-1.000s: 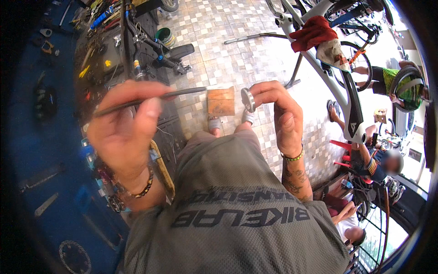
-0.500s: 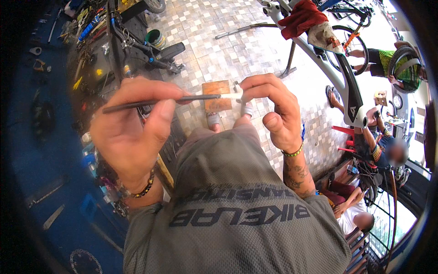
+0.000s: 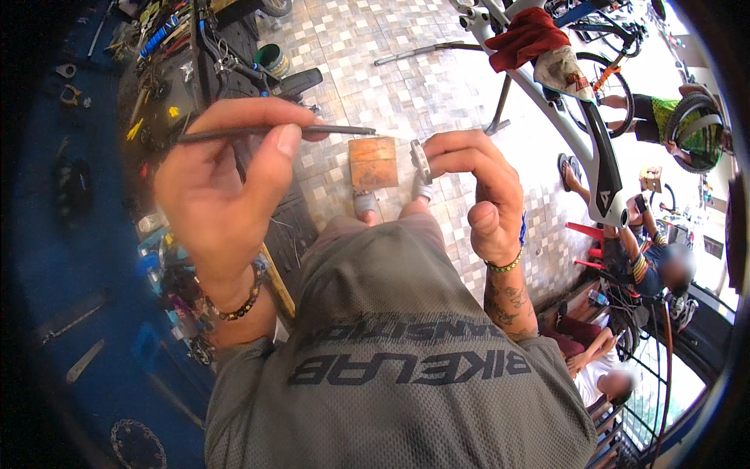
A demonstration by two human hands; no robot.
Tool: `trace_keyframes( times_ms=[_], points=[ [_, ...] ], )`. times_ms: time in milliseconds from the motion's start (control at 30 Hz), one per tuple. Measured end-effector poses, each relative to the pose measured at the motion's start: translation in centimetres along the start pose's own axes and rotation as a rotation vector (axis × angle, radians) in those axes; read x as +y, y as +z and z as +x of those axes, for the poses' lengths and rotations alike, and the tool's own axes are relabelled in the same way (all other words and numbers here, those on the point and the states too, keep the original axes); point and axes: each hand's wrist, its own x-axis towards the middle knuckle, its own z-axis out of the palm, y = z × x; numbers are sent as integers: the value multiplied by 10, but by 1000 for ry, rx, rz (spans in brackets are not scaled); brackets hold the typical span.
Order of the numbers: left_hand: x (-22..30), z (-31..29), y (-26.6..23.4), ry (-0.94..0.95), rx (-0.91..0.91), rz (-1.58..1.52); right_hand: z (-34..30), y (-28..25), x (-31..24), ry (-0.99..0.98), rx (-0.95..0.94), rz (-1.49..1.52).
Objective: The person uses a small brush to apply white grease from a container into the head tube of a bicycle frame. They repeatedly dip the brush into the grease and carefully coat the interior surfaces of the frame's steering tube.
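Observation:
My left hand [image 3: 226, 172] pinches a slim dark paintbrush [image 3: 344, 130] between thumb and fingers, its pale tip pointing right and hard to see against the bright floor. Facing it, my right hand [image 3: 488, 184] has a small silvery round metal part [image 3: 421, 160] at the tips of its bent fingers. That part is seen nearly edge-on, and its far side is hidden. My right thumb stands apart from it. The brush's dark handle ends left of and slightly above the part; whether the bristles touch it I cannot tell.
Below my hands, a wooden block [image 3: 373, 162] appears above my feet. A bike frame [image 3: 578, 129] with a red cloth [image 3: 525, 39] hangs at the right. Tools crowd a bench at the left, near a green bucket [image 3: 271, 59]. Several people are at the right.
The paintbrush has moved up, away from my body, and its tip no longer lines up with the metal part. The part has turned and shows more of its edge.

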Motion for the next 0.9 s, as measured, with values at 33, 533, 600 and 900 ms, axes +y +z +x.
trace_keyframes(
  times_ms=[33, 533, 600, 900],
  points=[
    [-1, -1, 0, 8, -8, -18, 1, 0, -1, 7, 0, -1],
    [-3, 0, -6, 9, -79, -78, 4, 3, 1, 5, -6, -43],
    [-3, 3, -7, 22, -72, -89, 3, 3, -1, 11, -6, -44],
    [-1, 2, -6, 23, -38, -26, 1, 1, -3, -3, -6, -52]
  ],
)
